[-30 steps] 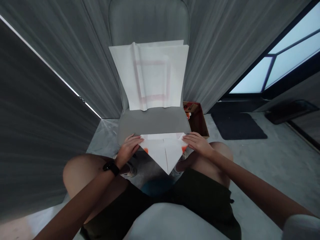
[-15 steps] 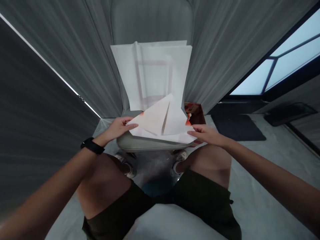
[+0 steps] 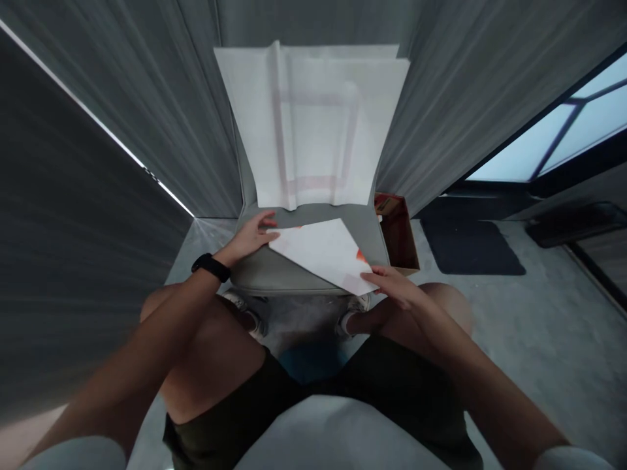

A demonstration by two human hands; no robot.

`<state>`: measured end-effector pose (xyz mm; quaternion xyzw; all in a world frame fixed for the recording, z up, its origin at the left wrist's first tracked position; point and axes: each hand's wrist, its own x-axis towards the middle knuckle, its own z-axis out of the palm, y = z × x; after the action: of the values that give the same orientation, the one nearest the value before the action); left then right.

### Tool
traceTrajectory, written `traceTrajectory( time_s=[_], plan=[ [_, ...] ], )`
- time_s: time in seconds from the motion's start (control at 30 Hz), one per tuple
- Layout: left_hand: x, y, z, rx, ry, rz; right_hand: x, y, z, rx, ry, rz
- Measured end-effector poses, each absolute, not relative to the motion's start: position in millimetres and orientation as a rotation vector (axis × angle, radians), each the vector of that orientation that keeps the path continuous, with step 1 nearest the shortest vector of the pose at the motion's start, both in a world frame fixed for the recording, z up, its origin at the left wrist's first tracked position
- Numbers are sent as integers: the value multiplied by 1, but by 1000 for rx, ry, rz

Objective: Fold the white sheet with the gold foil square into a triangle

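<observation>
A folded white paper [image 3: 323,253] with small orange patches is held over the front of the grey chair seat, tilted down to the right. My left hand [image 3: 252,236] has its thumb at the paper's left corner, with the other fingers apart above it. At the lower right corner my right hand [image 3: 389,282] pinches the paper between thumb and fingers. Behind it, large creased white sheets [image 3: 318,130] stand against the chair's backrest.
The chair seat [image 3: 264,274] is between my knees. An open cardboard box [image 3: 401,238] stands on the floor right of the chair. A dark mat [image 3: 470,248] lies farther right, and grey curtains [image 3: 460,85] hang behind.
The folded paper has turned, its right end now lower, and its open flaps no longer show. My left hand has moved right and its fingers have spread. The view has shifted.
</observation>
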<state>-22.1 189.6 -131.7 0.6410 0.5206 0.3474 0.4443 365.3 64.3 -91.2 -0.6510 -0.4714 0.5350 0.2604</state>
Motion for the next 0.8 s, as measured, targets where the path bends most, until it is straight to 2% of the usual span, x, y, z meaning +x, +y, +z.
traceTrajectory(
  time_s=[0.13, 0.2, 0.3, 0.4, 0.6, 0.8],
  plan=[
    [2, 161, -135, 1850, 1528, 1324, 346, 24, -115, -1763, -755, 1487],
    [20, 129, -132, 1941, 1561, 1405, 326, 9, -125, -1754, -633, 1449],
    [45, 72, -132, 2095, 1467, 1257, 296, 1, -139, -1699, -765, 1564],
    [59, 29, -139, 2309, 1363, 1062, 283, 2, -147, -1760, -1126, 1567],
    [53, 21, -159, 2622, 1185, 766, 317, -7, -152, -1807, -1664, 945],
    [56, 31, -172, 2604, 1049, 842, 350, 4, -155, -1308, -2273, 479]
  ],
)
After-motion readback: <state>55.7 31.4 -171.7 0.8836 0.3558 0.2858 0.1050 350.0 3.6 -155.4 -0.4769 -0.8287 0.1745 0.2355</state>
